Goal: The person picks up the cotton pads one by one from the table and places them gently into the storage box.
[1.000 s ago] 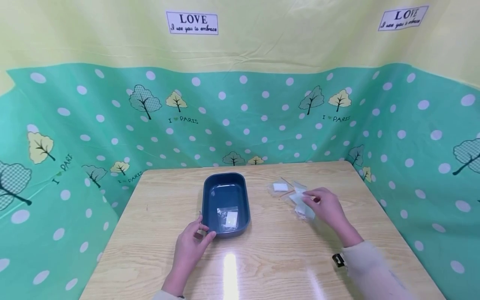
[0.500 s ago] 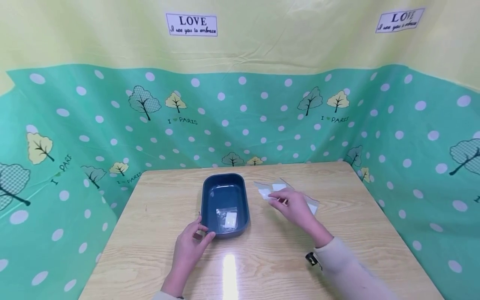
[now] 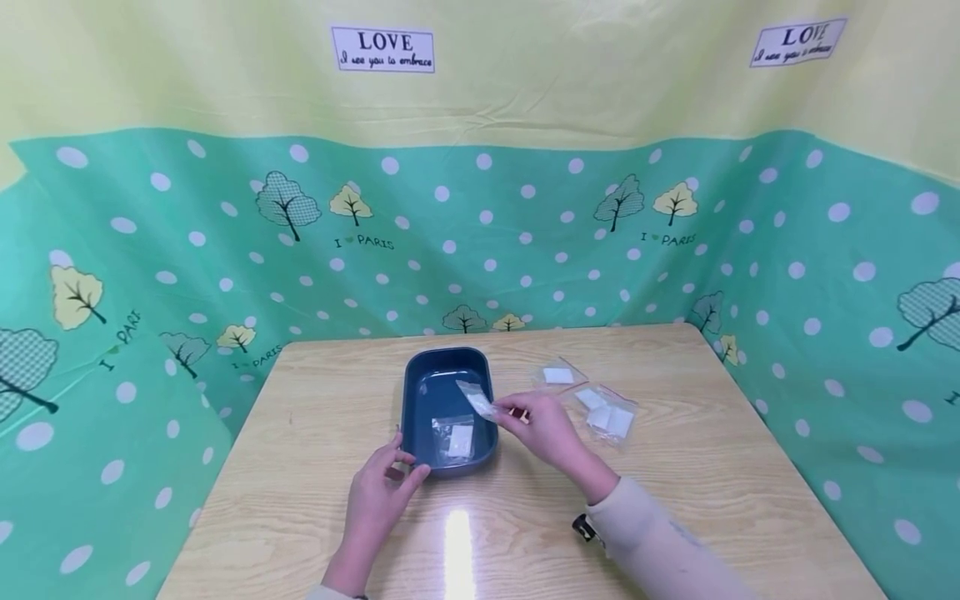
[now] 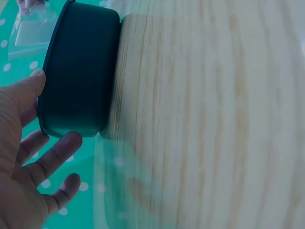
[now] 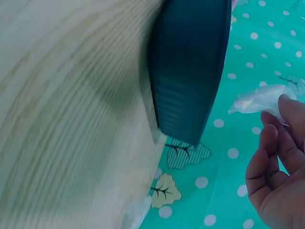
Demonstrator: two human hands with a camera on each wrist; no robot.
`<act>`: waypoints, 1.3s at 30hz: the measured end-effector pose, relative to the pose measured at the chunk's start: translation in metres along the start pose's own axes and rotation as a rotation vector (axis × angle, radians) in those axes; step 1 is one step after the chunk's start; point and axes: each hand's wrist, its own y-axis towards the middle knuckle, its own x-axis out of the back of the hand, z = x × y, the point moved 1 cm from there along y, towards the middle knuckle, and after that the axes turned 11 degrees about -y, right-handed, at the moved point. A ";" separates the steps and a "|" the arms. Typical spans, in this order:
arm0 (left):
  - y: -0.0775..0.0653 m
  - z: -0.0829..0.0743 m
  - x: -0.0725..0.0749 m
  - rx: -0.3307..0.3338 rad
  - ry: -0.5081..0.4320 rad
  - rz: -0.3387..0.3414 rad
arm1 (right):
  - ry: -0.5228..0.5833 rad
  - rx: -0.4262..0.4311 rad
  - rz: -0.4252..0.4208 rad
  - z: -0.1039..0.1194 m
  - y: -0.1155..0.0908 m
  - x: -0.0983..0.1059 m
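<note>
A dark blue rectangular tray point(image 3: 450, 392) stands on the wooden table, holding one small clear zip bag point(image 3: 459, 440) with a white piece inside. My left hand point(image 3: 381, 487) holds the tray's near left corner, thumb on the near side and fingers round the left side. In the left wrist view the thumb point(image 4: 33, 83) lies at the rim. Over the tray's right rim, my right hand point(image 3: 546, 429) pinches another small clear zip bag point(image 3: 477, 398) between thumb and fingertips. The right wrist view shows this bag point(image 5: 259, 99) raised beside the tray's outer wall.
Several more zip bags with white pieces lie to the tray's right: one bag point(image 3: 557, 375) farther back and overlapping bags point(image 3: 609, 417) nearer. The table point(image 3: 300, 500) is bounded by a green dotted curtain point(image 3: 375, 275) at the back and sides.
My right hand has picked up a zip bag from the pile on the right and carried it left, over the tray's right rim. My left hand has stayed at the tray's corner.
</note>
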 end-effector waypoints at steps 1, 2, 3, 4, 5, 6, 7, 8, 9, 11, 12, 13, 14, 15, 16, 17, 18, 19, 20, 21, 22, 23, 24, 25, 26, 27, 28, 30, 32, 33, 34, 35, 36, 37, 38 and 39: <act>0.000 0.000 0.000 -0.002 -0.001 0.000 | 0.013 -0.009 0.002 0.002 0.001 -0.002; 0.000 0.000 0.000 -0.004 -0.003 0.000 | 0.019 -0.013 0.008 0.004 0.001 -0.004; 0.000 0.000 -0.001 -0.006 -0.002 -0.001 | 0.023 -0.015 0.012 0.006 0.001 -0.006; 0.000 0.000 -0.001 -0.006 -0.001 -0.002 | 0.026 -0.016 0.016 0.007 0.002 -0.008; 0.000 0.000 -0.001 -0.007 0.002 -0.003 | 0.026 -0.015 0.021 0.009 0.002 -0.010; 0.001 0.001 -0.001 -0.008 0.004 -0.005 | 0.021 -0.015 0.027 0.011 0.002 -0.012; 0.001 0.001 -0.001 -0.007 0.007 -0.007 | 0.009 -0.012 0.030 0.012 0.003 -0.014; 0.001 0.001 -0.001 -0.007 0.009 -0.009 | -0.007 -0.006 0.031 0.013 0.003 -0.016; 0.001 0.001 -0.001 -0.006 0.011 -0.010 | -0.021 -0.004 0.030 0.014 0.003 -0.018; 0.001 0.001 -0.001 -0.003 0.010 -0.012 | -0.065 0.000 0.030 0.016 0.004 -0.021; 0.001 0.000 -0.001 -0.002 0.009 -0.012 | -0.086 -0.005 0.034 0.017 0.004 -0.022; 0.001 0.000 -0.001 0.000 0.007 -0.011 | -0.106 -0.007 0.036 0.017 0.004 -0.024; 0.001 0.000 -0.001 0.002 0.004 -0.010 | -0.123 -0.016 0.041 0.017 0.004 -0.025; 0.000 0.000 -0.001 0.004 0.001 -0.010 | -0.138 -0.025 0.048 0.017 0.004 -0.027; 0.000 0.000 -0.001 0.005 -0.002 -0.010 | -0.150 -0.035 0.055 0.016 0.003 -0.028; 0.000 0.000 -0.002 0.004 -0.003 -0.008 | -0.159 -0.039 0.060 0.016 0.003 -0.029; 0.000 0.000 -0.002 0.003 -0.003 -0.008 | -0.168 -0.042 0.064 0.015 0.003 -0.031; 0.000 0.000 -0.002 0.002 -0.004 -0.009 | -0.174 -0.040 0.068 0.015 0.003 -0.032; 0.000 0.000 -0.002 0.000 -0.004 -0.009 | -0.182 -0.038 0.072 0.014 0.002 -0.032; 0.000 0.001 -0.002 -0.003 -0.004 -0.010 | -0.187 -0.029 0.078 0.014 0.002 -0.033; 0.000 0.001 -0.002 -0.006 -0.003 -0.011 | -0.191 -0.022 0.085 0.014 0.001 -0.034; 0.000 0.001 -0.002 -0.010 -0.003 -0.012 | -0.195 -0.015 0.094 0.013 0.001 -0.035; 0.000 0.001 -0.002 -0.013 -0.003 -0.012 | -0.196 -0.015 0.104 0.013 0.000 -0.035; 0.000 0.001 -0.002 -0.016 -0.004 -0.012 | -0.195 -0.016 0.116 0.013 -0.001 -0.035; 0.000 0.001 -0.002 -0.017 -0.004 -0.011 | -0.195 -0.016 0.125 0.012 -0.001 -0.036; 0.000 0.001 -0.002 -0.018 -0.003 -0.011 | -0.192 -0.018 0.133 0.012 -0.002 -0.036; 0.001 0.001 -0.002 -0.018 -0.004 -0.010 | -0.191 -0.024 0.137 0.011 -0.002 -0.036; 0.001 0.001 -0.002 -0.015 -0.004 -0.008 | -0.187 -0.032 0.144 0.009 -0.003 -0.037; 0.001 0.001 -0.002 -0.006 0.000 -0.008 | -0.183 -0.038 0.148 0.008 -0.004 -0.037; 0.000 0.001 -0.002 -0.001 0.000 -0.008 | -0.180 -0.040 0.151 0.007 -0.004 -0.037; 0.000 0.001 -0.002 0.004 0.000 -0.007 | -0.177 -0.042 0.154 0.007 -0.004 -0.037; 0.000 0.001 -0.002 0.008 0.000 -0.006 | -0.172 -0.043 0.157 0.006 -0.004 -0.037; 0.000 0.001 -0.002 0.011 0.001 -0.005 | -0.170 -0.044 0.159 0.006 -0.005 -0.037; 0.000 0.001 -0.002 0.013 0.001 -0.004 | -0.168 -0.043 0.162 0.005 -0.005 -0.037; 0.000 0.002 -0.002 0.014 -0.001 -0.003 | -0.164 -0.043 0.164 0.005 -0.005 -0.038; 0.000 0.002 -0.002 0.014 -0.001 -0.003 | -0.160 -0.042 0.164 0.005 -0.005 -0.038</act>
